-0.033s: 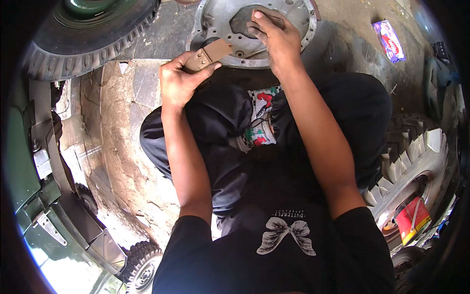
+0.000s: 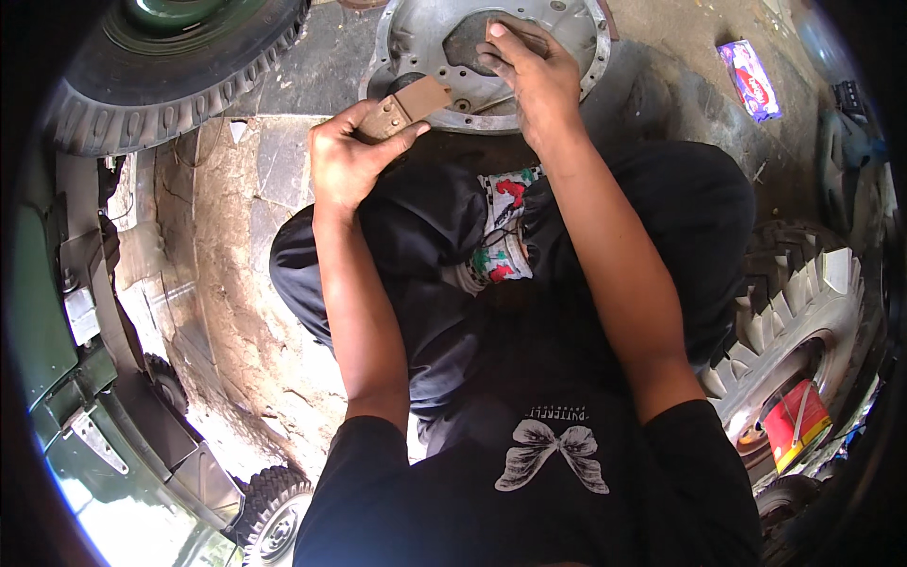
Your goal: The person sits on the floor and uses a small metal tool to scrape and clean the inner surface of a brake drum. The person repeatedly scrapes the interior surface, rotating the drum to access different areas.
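Observation:
My left hand (image 2: 345, 156) is closed round a flat brown scraper-like piece (image 2: 404, 107). It has a riveted part near my thumb and a plain flat end pointing up and right. Raised over the metal housing, my right hand (image 2: 539, 71) pinches a small thin brown piece (image 2: 490, 28) between thumb and fingers; most of it is hidden, and its kind is unclear. Beneath both hands lies a round grey metal housing (image 2: 605, 57), with bolt holes around its rim and a large opening in the middle. Neither hand visibly touches it.
A large tyre (image 2: 94, 118) lies at the far left. On the right floor is a purple packet (image 2: 751, 80). Another wheel (image 2: 803, 312) stands at my right, with a red and yellow container (image 2: 795, 425) against it. Green vehicle bodywork (image 2: 42, 321) lines the left side.
The brown piece in my left hand has shifted very slightly to the right. My right hand stays in practically the same place.

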`<move>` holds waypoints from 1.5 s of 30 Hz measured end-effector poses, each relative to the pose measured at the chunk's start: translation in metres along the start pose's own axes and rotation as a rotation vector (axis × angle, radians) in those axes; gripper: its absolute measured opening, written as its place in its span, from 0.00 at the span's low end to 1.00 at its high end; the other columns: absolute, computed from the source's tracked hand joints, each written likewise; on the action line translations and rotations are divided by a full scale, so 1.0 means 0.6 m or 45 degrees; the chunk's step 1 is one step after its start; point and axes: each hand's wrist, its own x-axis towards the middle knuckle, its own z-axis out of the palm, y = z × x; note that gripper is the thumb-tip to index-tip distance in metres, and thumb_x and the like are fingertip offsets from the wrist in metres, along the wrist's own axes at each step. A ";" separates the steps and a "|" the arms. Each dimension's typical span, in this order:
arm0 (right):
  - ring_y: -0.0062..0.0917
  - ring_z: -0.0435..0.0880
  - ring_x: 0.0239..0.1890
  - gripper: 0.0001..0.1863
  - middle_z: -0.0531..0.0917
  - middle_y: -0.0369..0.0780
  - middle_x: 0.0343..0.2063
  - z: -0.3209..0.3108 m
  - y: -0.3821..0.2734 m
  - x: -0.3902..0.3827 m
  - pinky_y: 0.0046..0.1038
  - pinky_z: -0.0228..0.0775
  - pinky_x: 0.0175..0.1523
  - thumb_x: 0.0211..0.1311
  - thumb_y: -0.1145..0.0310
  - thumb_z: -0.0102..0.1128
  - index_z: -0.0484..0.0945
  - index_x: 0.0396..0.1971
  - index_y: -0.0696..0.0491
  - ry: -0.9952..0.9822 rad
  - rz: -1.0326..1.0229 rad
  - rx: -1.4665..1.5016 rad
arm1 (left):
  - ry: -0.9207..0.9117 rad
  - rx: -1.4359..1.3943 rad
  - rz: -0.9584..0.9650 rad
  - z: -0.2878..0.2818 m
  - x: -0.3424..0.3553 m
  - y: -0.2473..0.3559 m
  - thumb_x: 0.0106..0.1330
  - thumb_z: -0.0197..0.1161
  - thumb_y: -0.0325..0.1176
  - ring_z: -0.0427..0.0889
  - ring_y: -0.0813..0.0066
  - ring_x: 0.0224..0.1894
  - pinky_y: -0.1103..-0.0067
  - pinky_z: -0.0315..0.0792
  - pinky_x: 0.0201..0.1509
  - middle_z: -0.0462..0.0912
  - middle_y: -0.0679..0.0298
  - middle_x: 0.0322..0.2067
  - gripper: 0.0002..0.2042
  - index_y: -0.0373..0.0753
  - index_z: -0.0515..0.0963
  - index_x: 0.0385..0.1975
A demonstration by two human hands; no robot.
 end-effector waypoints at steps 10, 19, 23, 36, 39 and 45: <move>0.29 0.90 0.40 0.13 0.88 0.43 0.42 0.010 -0.002 0.006 0.30 0.86 0.49 0.66 0.76 0.72 0.82 0.48 0.61 0.036 -0.056 -0.012 | 0.022 -0.283 0.104 0.051 0.005 -0.006 0.52 0.83 0.22 0.88 0.80 0.42 0.78 0.82 0.52 0.91 0.63 0.39 0.19 0.28 0.87 0.44; 0.31 0.90 0.44 0.15 0.88 0.42 0.44 0.011 -0.001 0.001 0.32 0.85 0.52 0.67 0.74 0.72 0.83 0.51 0.61 0.021 -0.058 -0.030 | 0.031 -0.245 0.139 0.059 0.011 -0.008 0.52 0.84 0.24 0.88 0.80 0.41 0.78 0.82 0.51 0.92 0.62 0.38 0.20 0.29 0.87 0.45; 0.31 0.90 0.44 0.16 0.88 0.43 0.44 0.009 0.005 0.004 0.32 0.85 0.52 0.67 0.73 0.72 0.83 0.52 0.61 0.002 -0.065 -0.051 | 0.060 -0.205 0.163 0.063 0.015 -0.001 0.51 0.85 0.26 0.89 0.78 0.40 0.77 0.83 0.50 0.92 0.60 0.38 0.20 0.29 0.88 0.44; 0.24 0.91 0.40 0.13 0.91 0.42 0.37 0.016 0.001 -0.003 0.24 0.80 0.49 0.63 0.72 0.76 0.88 0.45 0.60 -0.004 -0.162 -0.239 | 0.049 -0.193 0.180 0.062 0.018 -0.001 0.53 0.84 0.26 0.88 0.80 0.39 0.79 0.82 0.49 0.92 0.62 0.38 0.19 0.29 0.88 0.45; 0.22 0.89 0.44 0.15 0.91 0.39 0.43 0.013 -0.004 -0.003 0.25 0.79 0.50 0.66 0.69 0.75 0.87 0.49 0.59 -0.057 -0.125 -0.313 | 0.052 -0.194 0.179 0.064 0.019 -0.004 0.53 0.84 0.26 0.88 0.80 0.39 0.79 0.82 0.49 0.92 0.62 0.38 0.19 0.29 0.88 0.45; 0.22 0.90 0.40 0.14 0.92 0.40 0.39 0.031 -0.067 -0.025 0.24 0.79 0.49 0.61 0.68 0.76 0.90 0.44 0.60 -0.461 -0.117 -0.387 | 0.080 -0.166 0.190 0.063 0.015 -0.008 0.52 0.85 0.28 0.88 0.79 0.39 0.78 0.82 0.49 0.92 0.61 0.37 0.20 0.30 0.88 0.44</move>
